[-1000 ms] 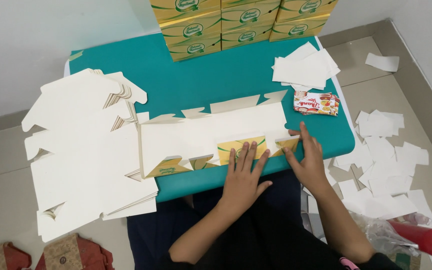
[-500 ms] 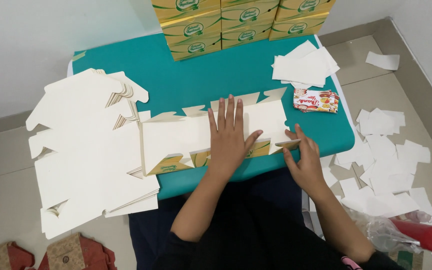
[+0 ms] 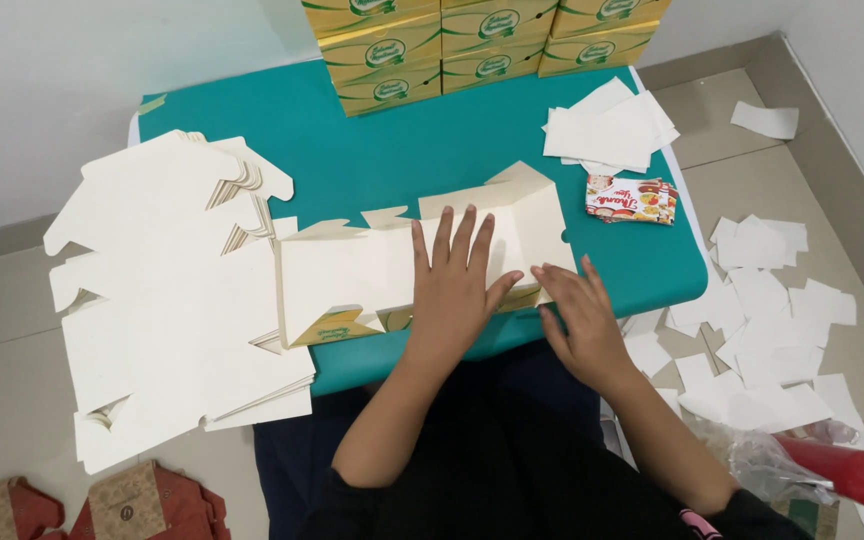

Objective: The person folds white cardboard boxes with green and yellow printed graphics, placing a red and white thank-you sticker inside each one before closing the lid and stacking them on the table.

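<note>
Cardboard blank [image 3: 422, 265] lies on the teal table [image 3: 392, 150]; left hand [image 3: 457, 285] presses it flat, fingers spread, while right hand [image 3: 577, 320], released, steadies its near-right edge.

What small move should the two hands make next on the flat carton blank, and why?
Probably press along the fold. The left hand lies flat on the carton blank, whose right panel is folded over; the right hand touches its near right edge on the teal table, so the crease looks unset.
</note>
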